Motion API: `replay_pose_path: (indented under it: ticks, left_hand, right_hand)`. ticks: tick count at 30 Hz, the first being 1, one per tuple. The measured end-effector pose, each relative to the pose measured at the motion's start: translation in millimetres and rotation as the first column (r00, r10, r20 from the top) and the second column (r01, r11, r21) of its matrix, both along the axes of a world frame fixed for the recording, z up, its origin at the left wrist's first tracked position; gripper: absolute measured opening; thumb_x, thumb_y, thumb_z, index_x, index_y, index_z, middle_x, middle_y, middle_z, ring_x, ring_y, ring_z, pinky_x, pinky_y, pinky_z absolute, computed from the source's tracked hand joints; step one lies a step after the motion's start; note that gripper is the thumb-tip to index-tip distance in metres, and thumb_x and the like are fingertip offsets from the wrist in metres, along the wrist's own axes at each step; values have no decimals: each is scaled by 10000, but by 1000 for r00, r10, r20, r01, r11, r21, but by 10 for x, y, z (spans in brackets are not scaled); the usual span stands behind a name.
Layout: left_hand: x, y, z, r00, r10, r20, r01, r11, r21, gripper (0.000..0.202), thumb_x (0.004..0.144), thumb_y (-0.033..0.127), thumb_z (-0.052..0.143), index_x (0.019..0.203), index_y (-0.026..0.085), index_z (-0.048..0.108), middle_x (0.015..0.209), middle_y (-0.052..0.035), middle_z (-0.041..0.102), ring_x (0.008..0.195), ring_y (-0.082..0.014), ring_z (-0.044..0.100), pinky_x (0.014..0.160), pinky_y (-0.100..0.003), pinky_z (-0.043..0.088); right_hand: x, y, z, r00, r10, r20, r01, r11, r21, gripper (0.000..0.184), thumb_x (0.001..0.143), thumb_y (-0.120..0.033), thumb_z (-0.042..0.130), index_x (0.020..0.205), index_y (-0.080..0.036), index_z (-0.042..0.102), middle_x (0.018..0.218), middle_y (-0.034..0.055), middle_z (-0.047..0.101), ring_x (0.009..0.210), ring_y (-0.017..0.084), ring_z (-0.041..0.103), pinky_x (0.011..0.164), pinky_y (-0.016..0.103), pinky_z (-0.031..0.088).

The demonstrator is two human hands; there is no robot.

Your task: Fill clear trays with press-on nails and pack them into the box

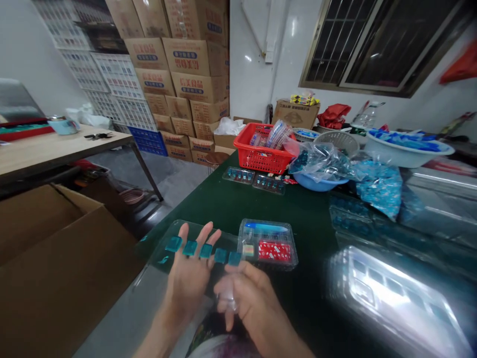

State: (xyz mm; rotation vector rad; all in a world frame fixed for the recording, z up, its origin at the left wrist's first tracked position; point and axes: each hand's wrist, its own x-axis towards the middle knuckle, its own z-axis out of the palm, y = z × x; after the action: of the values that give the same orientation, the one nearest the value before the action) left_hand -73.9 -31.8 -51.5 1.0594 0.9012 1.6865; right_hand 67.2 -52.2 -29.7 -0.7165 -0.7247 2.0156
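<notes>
The right hand point(253, 293) touches the end of a teal square row point(190, 248); whether it pinches is unclear. Leftward, the left hand point(192, 271) spreads its fingers, seemingly supporting the row. Beyond, rightward, a clear compartmented tray point(293, 251) separates a blue pen-shaped item point(266, 227) from a red packet point(275, 251).

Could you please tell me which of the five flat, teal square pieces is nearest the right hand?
The rightmost flat, teal square piece, at the row's end beside the right hand; the other four teal pieces sit farther left.
</notes>
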Motion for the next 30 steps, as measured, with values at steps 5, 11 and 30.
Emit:
replay_pose_path:
  ticks: [5,11,30]
  left_hand:
    - [85,42,213,955,-73,287,53,996,77,845,618,677,576,1338,389,238,1326,-81,421,1260,-355,319,904,-513,380]
    - [83,200,495,881,-337,330,317,941,117,1081,489,741,619,1372,282,196,1314,-156,414,1226,-389,343,961,-516,302]
    - [914,921,702,-97,82,-992,438,898,32,1080,453,692,666,1368,254,297,1232,-161,434,1048,-356,409,859,-507,301]
  right_hand:
    - [-23,-6,127,997,-9,76,10,1000,-17,212,843,-210,457,1025,-101,472,737,61,626,523,117,550,380,188,375]
    - [169,4,-30,945,-32,325,-41,975,217,379,802,-386,574,1053,-110,511,767,68,619,565,133,562,377,186,389]
    - [802,-151,-434,454,-719,527,-73,559,826,205,880,-159,415,1045,-201,529,842,33,572,764,138,573,700,253,462]
